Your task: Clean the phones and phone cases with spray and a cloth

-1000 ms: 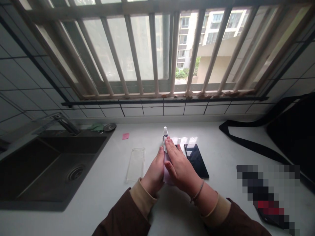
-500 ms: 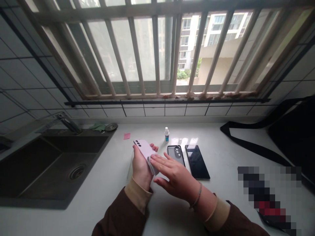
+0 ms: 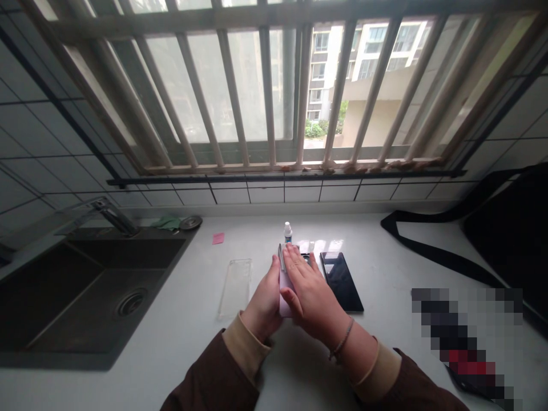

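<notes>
White table (image 3: 385, 268) with a sink (image 3: 85, 285) at nine o'clock. The left hand (image 3: 265, 302) closes its grip round a pale phone (image 3: 283, 285) above the table's centre; the right hand (image 3: 310, 291) lies flat on it, fingers spread. A clear case (image 3: 235, 285), dark phone (image 3: 342, 279) and small bottle (image 3: 288, 232) flank them. Hard pressing could tip the phone from the grip.

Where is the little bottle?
The bottle stands on the counter near the middle of the head view, just beyond the two hands' fingers, with the dark phone to its right.
</notes>
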### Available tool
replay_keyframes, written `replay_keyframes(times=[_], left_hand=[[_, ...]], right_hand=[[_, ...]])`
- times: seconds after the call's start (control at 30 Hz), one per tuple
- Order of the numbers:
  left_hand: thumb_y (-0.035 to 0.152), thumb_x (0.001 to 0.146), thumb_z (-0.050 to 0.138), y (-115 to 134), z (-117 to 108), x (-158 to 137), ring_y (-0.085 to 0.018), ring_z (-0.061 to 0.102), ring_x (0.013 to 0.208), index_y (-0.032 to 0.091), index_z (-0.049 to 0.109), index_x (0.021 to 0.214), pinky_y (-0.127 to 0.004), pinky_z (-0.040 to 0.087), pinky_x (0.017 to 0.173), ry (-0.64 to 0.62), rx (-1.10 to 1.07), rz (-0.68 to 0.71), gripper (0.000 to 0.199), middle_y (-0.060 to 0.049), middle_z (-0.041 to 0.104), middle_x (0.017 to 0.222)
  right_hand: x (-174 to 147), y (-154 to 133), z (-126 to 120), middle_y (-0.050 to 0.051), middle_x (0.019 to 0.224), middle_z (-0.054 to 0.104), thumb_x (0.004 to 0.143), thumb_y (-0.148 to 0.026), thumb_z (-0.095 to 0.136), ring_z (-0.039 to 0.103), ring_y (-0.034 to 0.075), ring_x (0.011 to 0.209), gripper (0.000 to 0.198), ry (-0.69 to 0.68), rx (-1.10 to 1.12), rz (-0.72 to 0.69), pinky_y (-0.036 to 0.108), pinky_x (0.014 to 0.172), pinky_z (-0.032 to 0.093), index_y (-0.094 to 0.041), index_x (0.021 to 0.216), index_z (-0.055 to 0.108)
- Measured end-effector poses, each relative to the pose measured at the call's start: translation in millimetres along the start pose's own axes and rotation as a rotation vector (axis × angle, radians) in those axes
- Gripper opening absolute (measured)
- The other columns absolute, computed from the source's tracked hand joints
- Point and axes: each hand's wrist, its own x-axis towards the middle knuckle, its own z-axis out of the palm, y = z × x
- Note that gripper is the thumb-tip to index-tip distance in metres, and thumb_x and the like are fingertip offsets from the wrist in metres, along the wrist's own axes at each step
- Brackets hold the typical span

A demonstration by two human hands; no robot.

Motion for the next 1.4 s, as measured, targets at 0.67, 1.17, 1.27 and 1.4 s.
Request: replay_keyframes(times=[0.67, 1.17, 1.27, 1.4], left_hand=[[0.05, 0.109, 0.043, 20.9, 2.5, 6.1, -0.03, 0.078, 0.106, 0.008, 0.076, 0.112, -0.046, 0.058, 0.107, 0.336, -0.143, 0.196, 0.053, -0.019, 0.08, 0.106], [0.054, 0.11, 0.038, 42.9, -16.3, 9.2, -0.025, 0.078, 0.093, 0.011, 0.072, 0.125, -0.037, 0.063, 0.086, 0.469, -0.186, 0.422, 0.057, -0.016, 0.079, 0.106], [0.058, 0.107, 0.041, 38.2, -17.7, 8.3, -0.026, 0.078, 0.086, 0.01, 0.074, 0.118, -0.039, 0.063, 0.082, 0.453, -0.177, 0.337, 0.058, -0.016, 0.078, 0.103], [0.063, 0.103, 0.048, 32.9, -14.3, 4.3, -0.028, 0.078, 0.087, 0.011, 0.075, 0.118, -0.043, 0.064, 0.085, 0.415, -0.172, 0.212, 0.061, -0.016, 0.078, 0.103]], right_hand=[[-0.7, -6.0, -1.6, 0.02, 0.165, 0.046, 0.11, -0.047, 0.046, 0.041, 0.035, 0.156, 0.063, -0.101, 0.07, -0.068, 0.063, 0.128, 0.034, -0.009, 0.161, 0.047], [0.0, -21.8, -12.8, 0.015, 0.134, 0.076, 0.106, -0.042, 0.059, 0.063, 0.033, 0.139, 0.037, 0.102, 0.003, -0.291, 0.06, 0.131, 0.031, -0.015, 0.128, 0.073], [-0.5, -20.2, -9.3, 0.017, 0.141, 0.072, 0.106, -0.045, 0.059, 0.064, 0.031, 0.139, 0.045, 0.054, 0.031, -0.347, 0.056, 0.13, 0.035, -0.013, 0.137, 0.068], [-1.4, -19.5, -7.8, 0.016, 0.147, 0.067, 0.105, -0.049, 0.06, 0.059, 0.03, 0.144, 0.053, 0.028, 0.057, -0.417, 0.052, 0.132, 0.033, -0.012, 0.143, 0.065]])
